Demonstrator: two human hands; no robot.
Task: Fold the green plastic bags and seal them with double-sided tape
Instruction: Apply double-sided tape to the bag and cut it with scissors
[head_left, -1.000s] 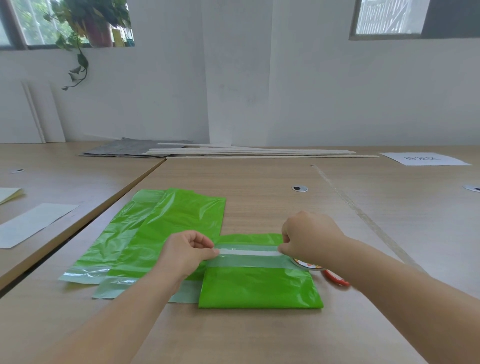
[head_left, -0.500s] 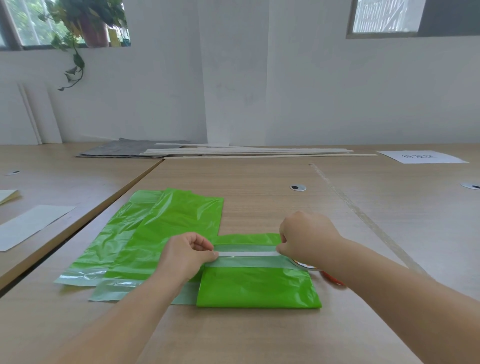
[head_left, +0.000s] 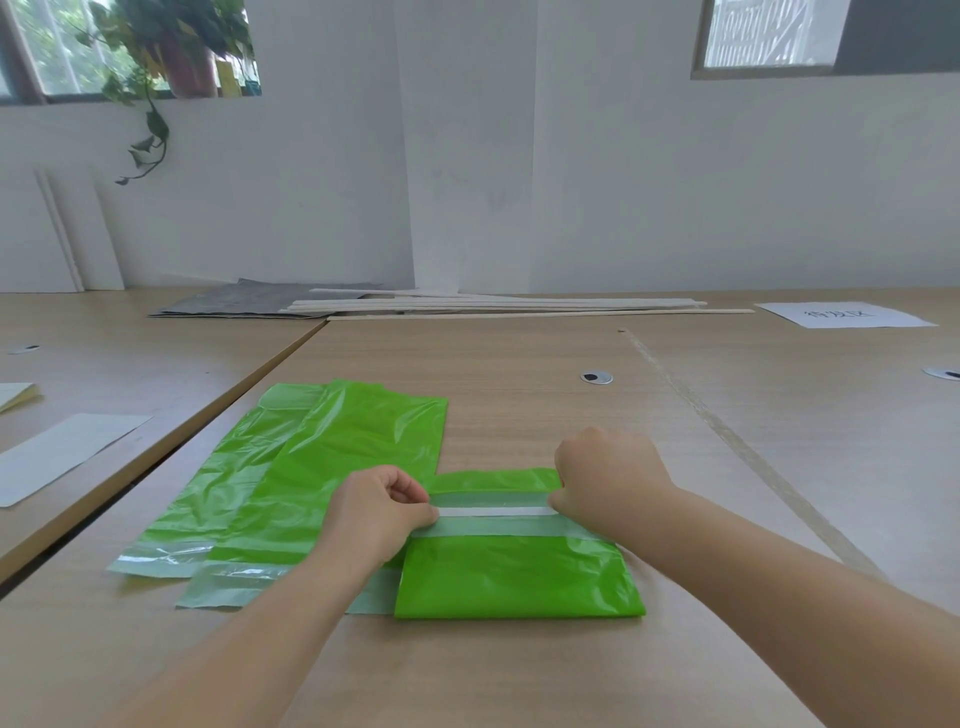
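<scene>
White sheet (head_left: 62, 452): lies flat at the left edge of the frame on the neighbouring worktop, well apart from the bags.
Flat green bags (head_left: 332, 467): two unfolded bags, overlapping, left of centre. They have pale clear bands at their near ends, and the left forearm crosses their near right corner.
Folded green bag (head_left: 519, 577): lower centre, just right of the flat ones and lying over their near edge. A pale band runs across its upper part.
Tape strip (head_left: 493, 512): a thin white line along that pale band, stretched between the two hands.
Left hand (head_left: 374, 514): fingers (head_left: 410, 488) curled in, thumb and forefinger pinching the strip's left end.
Right hand (head_left: 608, 478): curled like a loose fist over the strip's right end, covering the folded bag's upper right corner. The fingertips are hidden, so it only seems to pinch the strip.
Worktop (head_left: 519, 675): pale wood grain, with a round grommet (head_left: 596, 377) beyond the right hand and a printed paper (head_left: 844, 314) at far right.
Far edge: a grey sheet (head_left: 244, 301), then long pale slats (head_left: 493, 306) lying flat.
Room: a trailing plant (head_left: 156, 78) at a window in the upper left, a white wall (head_left: 623, 182), and a second window (head_left: 769, 31) in the upper right.
</scene>
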